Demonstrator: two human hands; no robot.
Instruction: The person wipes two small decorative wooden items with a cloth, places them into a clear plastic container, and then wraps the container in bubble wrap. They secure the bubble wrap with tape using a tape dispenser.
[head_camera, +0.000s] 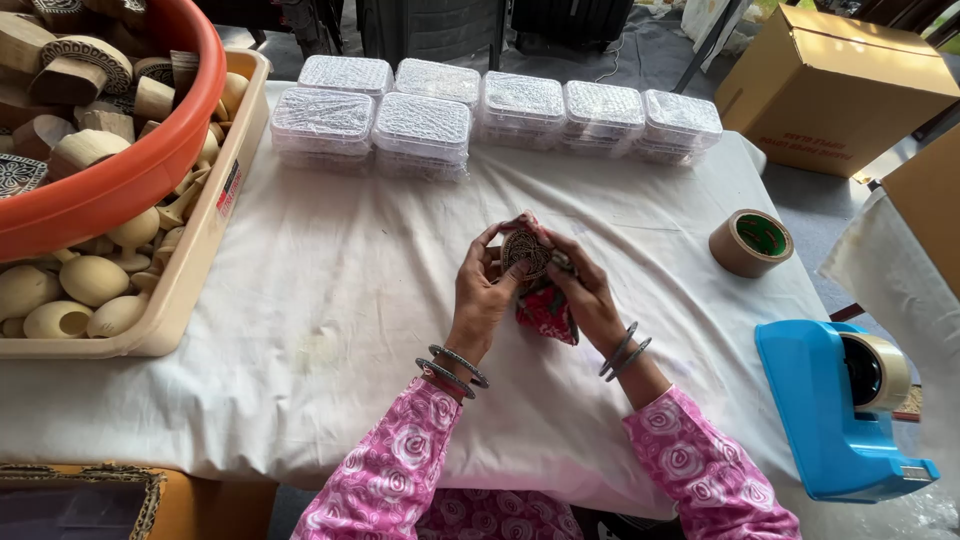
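My left hand (480, 290) and my right hand (590, 295) meet over the middle of the white cloth-covered table (330, 300). Together they hold a small round carved wooden block (524, 250), its patterned face turned up. A red patterned cloth (547, 312) hangs from under my right hand, partly wrapped around the block. Both wrists wear metal bangles, and both sleeves are pink with a floral print.
Stacks of clear lidded plastic boxes (420, 130) line the far edge. At left, a beige tray (200, 250) and an orange tub (130, 170) hold several wooden pieces. A brown tape roll (750, 243), a blue tape dispenser (830, 410) and a cardboard box (840, 90) lie right.
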